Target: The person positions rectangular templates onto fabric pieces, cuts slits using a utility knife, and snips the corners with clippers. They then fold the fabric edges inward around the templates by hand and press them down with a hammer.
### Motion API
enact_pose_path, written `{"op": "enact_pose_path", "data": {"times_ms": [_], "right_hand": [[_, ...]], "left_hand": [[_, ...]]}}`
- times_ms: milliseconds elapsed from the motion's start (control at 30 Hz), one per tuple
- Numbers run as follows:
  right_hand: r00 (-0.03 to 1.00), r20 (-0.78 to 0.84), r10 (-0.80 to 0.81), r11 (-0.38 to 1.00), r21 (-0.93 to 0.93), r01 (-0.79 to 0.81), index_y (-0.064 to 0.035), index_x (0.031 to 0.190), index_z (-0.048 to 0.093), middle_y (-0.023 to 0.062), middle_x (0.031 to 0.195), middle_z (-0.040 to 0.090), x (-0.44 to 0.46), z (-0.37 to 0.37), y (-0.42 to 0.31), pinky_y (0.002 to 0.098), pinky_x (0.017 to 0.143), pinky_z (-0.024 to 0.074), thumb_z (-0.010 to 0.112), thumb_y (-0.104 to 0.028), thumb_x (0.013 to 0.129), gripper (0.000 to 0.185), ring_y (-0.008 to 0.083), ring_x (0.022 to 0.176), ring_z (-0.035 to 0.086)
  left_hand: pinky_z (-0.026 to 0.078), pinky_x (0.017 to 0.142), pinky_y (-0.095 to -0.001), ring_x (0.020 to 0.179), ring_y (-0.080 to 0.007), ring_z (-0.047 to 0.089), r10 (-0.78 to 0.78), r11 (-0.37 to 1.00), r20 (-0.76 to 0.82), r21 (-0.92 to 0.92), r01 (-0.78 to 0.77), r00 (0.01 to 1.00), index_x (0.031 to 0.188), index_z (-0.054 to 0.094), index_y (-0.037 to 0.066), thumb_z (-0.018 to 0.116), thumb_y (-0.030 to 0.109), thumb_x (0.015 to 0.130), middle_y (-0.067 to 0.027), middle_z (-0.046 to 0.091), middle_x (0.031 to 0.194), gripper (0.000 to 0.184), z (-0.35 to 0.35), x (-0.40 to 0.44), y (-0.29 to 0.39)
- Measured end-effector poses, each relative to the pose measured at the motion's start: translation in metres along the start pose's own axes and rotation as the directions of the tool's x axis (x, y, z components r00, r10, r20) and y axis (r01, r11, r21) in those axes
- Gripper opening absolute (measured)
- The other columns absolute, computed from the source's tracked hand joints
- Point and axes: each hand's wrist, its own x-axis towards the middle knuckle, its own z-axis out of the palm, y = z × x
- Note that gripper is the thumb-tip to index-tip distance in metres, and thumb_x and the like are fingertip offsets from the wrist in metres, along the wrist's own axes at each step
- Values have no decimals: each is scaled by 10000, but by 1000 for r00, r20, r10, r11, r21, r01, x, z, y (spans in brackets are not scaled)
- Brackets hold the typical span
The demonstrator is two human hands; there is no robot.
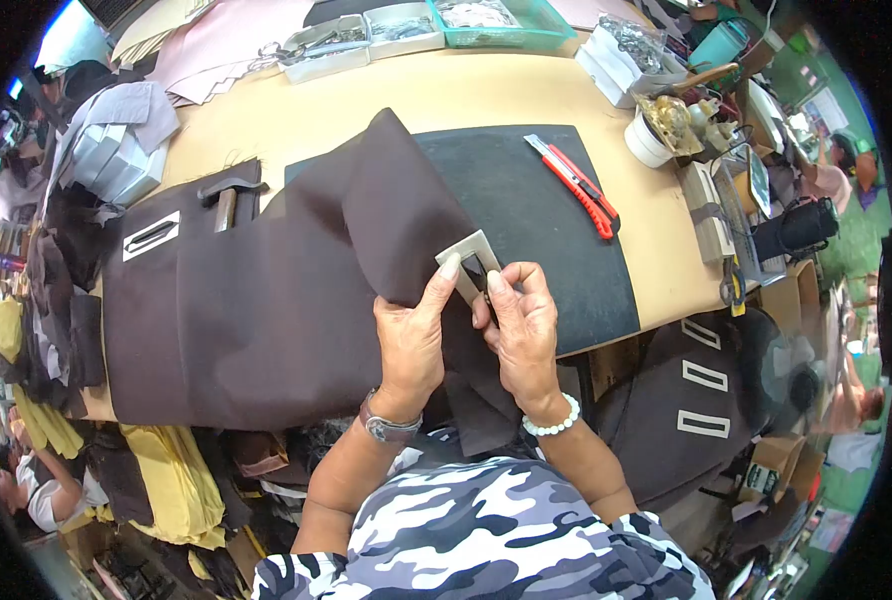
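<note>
A long piece of dark brown material (pixel 256 320) lies across the table, one part lifted and folded over in front of me. A beige rectangular frame (pixel 478 243) with a slot in it sits on the raised part. My left hand (pixel 413 340) grips the material, its thumb pressed on the frame's left side. At the slot's right side, my right hand (pixel 524 335) pinches the frame, with dark material showing in the opening. Whether a small piece is also between those fingers, I cannot make out. Another slotted beige frame (pixel 152 236) is on the material at the left.
A hammer (pixel 227 203) rests on the brown material. On the black mat (pixel 566 290) lies a red utility knife (pixel 578 185). Boxes of metal parts (pixel 328 48) and a teal tray (pixel 511 38) line the back. A white cup (pixel 648 138) stands right. Other people are at the edges.
</note>
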Motion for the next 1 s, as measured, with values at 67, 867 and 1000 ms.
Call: {"op": "enact_pose_path", "data": {"times_ms": [67, 867, 1000], "right_hand": [[999, 2, 45, 995, -93, -44, -75, 950, 445, 8, 642, 544, -1, -4, -10, 167, 434, 302, 541, -203, 946, 159, 12, 495, 400], [397, 815, -423, -170, -502, 848, -99, 872, 641, 19, 1023, 591, 47, -34, -40, 392, 930, 419, 697, -105, 704, 178, 204, 1031, 542], [403, 811, -423, -155, -503, 850, -90, 822, 626, 13, 938, 618, 53, -31, -41, 381, 919, 419, 677, -99, 740, 97, 196, 982, 568]], "left_hand": [[441, 814, -264, 897, -102, 573, -18, 1000, -2, 7, 18, 1000, 1035, 622, 24, 687, 105, 840, -25, 634, 996, 220, 1, 3, 0], [480, 829, -273, 922, -123, 603, -116, 990, 145, 97, 102, 983, 1084, 610, -8, 642, 89, 866, -63, 647, 1032, 240, -9, 3, -7], [484, 824, -271, 912, -113, 603, -117, 983, 123, 153, 98, 986, 1085, 611, -9, 633, 81, 871, -62, 651, 1022, 233, -5, 0, -2]]}}
